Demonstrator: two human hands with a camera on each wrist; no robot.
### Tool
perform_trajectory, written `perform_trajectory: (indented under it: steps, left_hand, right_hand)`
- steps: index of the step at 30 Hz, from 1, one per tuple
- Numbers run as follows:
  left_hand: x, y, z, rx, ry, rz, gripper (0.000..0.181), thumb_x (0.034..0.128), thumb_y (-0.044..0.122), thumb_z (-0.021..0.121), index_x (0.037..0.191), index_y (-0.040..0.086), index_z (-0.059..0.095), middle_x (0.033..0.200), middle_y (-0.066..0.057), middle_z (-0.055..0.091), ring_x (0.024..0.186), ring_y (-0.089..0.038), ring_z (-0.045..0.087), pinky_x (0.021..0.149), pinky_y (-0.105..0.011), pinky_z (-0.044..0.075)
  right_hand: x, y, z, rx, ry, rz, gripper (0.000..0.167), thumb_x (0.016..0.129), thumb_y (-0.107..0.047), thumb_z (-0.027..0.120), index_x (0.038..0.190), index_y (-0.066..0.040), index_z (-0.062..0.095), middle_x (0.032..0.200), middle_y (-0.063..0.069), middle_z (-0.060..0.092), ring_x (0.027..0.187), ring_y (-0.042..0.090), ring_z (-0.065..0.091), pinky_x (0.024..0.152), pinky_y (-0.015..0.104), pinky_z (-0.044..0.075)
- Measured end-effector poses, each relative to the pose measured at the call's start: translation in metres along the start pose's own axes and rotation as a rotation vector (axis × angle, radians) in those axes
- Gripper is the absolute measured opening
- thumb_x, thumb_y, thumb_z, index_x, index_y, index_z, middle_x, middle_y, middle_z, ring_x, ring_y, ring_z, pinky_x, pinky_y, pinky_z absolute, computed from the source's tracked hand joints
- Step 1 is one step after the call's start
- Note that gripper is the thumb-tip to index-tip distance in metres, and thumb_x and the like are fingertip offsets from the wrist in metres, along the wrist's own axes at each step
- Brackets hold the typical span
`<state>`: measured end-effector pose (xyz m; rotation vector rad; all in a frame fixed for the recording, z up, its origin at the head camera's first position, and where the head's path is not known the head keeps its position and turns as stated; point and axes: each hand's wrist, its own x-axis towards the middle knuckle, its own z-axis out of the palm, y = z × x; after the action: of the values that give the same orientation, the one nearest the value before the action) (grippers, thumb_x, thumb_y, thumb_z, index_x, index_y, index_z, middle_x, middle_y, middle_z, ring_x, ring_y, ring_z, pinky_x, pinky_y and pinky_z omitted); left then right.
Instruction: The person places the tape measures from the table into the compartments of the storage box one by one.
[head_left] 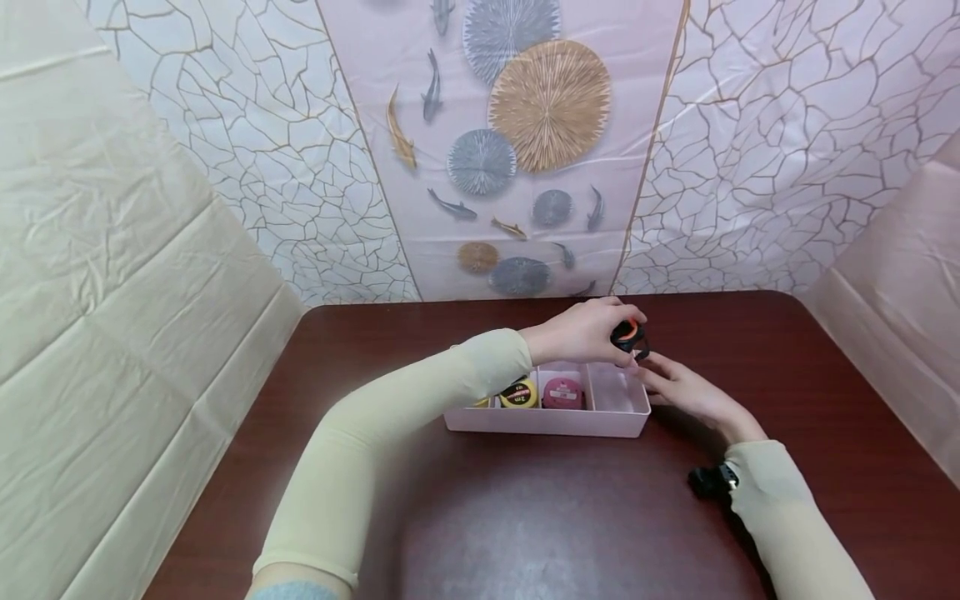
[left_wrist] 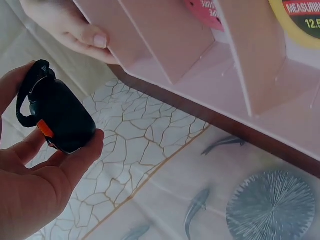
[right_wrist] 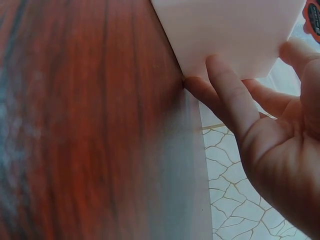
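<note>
My left hand (head_left: 581,332) pinches a black and orange tape measure (left_wrist: 62,115) with a black wrist strap. It is held above the right end of a pale pink divided box (head_left: 547,422). At that same end, the fingers of my right hand (head_left: 693,390) touch the outer wall, fairly straight in the right wrist view. Inside the box, a round pink tape measure (head_left: 562,393) sits in one compartment, beside a round yellow and black tape measure (head_left: 519,393) to its left. My left sleeve hides much of the box's left part, where another yellow piece peeks out.
The box stands on a dark red-brown table (head_left: 525,508), toward its back edge. Behind it hangs a patterned cloth (head_left: 555,108) with fish and round leaf shapes. Plain pale cloth (head_left: 112,317) covers the left side. A black device (head_left: 708,481) is on my right wrist.
</note>
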<state>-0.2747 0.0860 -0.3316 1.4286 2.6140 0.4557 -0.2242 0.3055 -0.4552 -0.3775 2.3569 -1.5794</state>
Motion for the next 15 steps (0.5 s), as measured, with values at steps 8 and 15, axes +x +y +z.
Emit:
perform_trajectory:
  steps: [8,15]
  left_hand:
    - [0.001,-0.002,0.012,0.002,-0.019,-0.037,0.058,0.0855,0.032,0.080,0.137,0.015,0.059,0.120,-0.002,0.058,0.099,-0.008,0.056,0.080,-0.016,0.045]
    - [0.001,-0.006,0.016,0.000,0.000,-0.043,0.056,0.0856,0.032,0.080,0.135,0.015,0.060,0.119,-0.003,0.059,0.100,-0.009,0.057,0.081,-0.017,0.045]
  right_hand:
    - [-0.003,0.001,-0.001,0.010,-0.015,-0.013,0.060,0.110,-0.029,0.044,0.154,0.006,0.025,0.152,0.033,0.034,0.132,0.046,0.043,0.093,0.041,0.054]
    - [-0.001,-0.001,0.000,-0.013,-0.007,0.002,0.061,0.109,-0.031,0.046,0.154,0.006,0.026,0.152,0.033,0.034,0.130,0.046,0.047,0.093,0.042,0.054]
